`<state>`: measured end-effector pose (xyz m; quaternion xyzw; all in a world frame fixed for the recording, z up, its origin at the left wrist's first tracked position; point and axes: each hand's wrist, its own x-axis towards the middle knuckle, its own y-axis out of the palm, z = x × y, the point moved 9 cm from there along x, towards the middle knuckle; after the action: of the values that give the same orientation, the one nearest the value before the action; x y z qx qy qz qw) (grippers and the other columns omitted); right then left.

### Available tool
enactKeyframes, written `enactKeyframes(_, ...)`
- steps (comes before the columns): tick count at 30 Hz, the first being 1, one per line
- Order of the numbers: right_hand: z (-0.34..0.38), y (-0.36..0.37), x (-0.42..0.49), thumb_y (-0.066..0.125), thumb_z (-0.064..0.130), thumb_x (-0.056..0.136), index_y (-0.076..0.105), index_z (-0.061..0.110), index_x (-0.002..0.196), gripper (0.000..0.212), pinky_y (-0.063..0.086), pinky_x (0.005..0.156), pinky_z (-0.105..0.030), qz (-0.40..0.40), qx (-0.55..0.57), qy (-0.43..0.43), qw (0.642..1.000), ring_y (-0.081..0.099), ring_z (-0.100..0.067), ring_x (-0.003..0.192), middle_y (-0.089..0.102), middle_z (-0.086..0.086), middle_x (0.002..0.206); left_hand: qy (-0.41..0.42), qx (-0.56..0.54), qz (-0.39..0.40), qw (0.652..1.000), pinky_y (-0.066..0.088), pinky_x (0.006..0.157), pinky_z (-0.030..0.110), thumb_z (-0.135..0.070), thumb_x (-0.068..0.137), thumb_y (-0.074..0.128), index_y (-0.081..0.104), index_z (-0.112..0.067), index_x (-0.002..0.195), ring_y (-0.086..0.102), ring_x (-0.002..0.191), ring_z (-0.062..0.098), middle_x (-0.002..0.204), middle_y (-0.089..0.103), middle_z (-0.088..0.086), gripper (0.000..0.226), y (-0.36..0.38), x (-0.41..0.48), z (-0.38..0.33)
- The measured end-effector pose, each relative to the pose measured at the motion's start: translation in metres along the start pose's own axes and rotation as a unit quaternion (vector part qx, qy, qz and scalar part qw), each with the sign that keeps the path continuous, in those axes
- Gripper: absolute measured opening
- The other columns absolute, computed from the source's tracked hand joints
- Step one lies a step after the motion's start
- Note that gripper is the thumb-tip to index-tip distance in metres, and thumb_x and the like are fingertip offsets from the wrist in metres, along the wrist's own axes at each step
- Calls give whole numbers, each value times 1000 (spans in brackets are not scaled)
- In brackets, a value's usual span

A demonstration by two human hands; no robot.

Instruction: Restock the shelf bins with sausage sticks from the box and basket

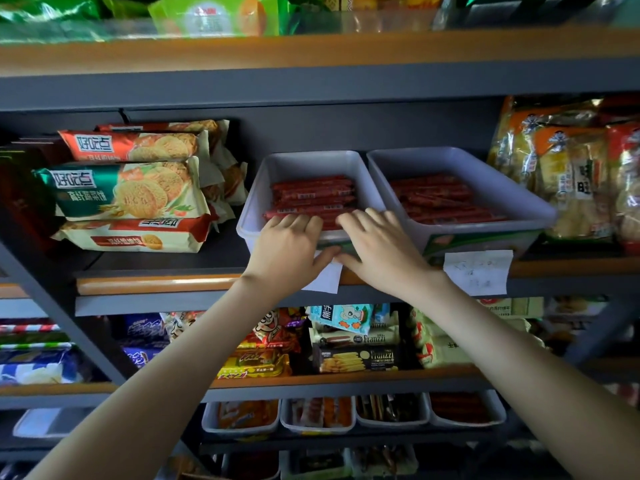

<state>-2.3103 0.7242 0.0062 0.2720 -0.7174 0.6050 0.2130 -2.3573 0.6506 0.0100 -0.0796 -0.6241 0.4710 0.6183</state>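
Though both hands were on one bin, neither clamped anything that we could see. Left hand (289,245): fingers nearly straight, draped over the front rim of the left bin (256,188), tips resting on the sticks (311,195) inside, thumb spread out low against the front wall. Right hand (375,247): same pose just beside it, fingers flat on the sticks, thumb against the wall. The two thumb tips almost met; we could not tell whether they touched.

The sticks, in red wrappers, lay crosswise in a tidy layer on the bin floor, filling the middle and front. Right bin (512,192) sat touching the left one and held a similar red layer (440,199), somewhat looser. Both bins stood on the middle shelf (156,284).

We noted a paper tag (327,278) on the shelf edge below the hands and a second tag (476,271) under the right bin. Biscuit packs (121,192) were stacked left of the bins, cracker bags (571,181) right. Mixed snacks (353,358) filled the shelf below, and small bins (318,415) lined the one under that.
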Motion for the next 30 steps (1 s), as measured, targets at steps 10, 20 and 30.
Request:
enactKeyframes(10,-8,-11,7,77,-3,65,56,9,80,29,31,65,-28,-3,50,-4,999,57,-27,73,61,-5,73,62,9,-60,996,44,50,25,-44,80,48,59,-6,71,59,54,26,62,60,6,40,-7,4,5)
enactKeyframes(20,-8,-4,-2,75,-1,69,57,8,81,24,40,65,-32,-20,79,21,996,54,-26,73,59,-4,73,82,-31,-45,995,29,62,29,-38,82,54,58,-7,73,59,62,27,67,60,7,34,-3,2,6)
enactKeyframes(30,0,0,2,69,-2,74,55,9,91,24,27,68,-32,42,69,18,997,55,-29,84,61,-6,86,47,-42,-16,998,45,58,30,-43,80,50,58,-5,73,60,62,29,67,61,9,39,-5,-1,7)
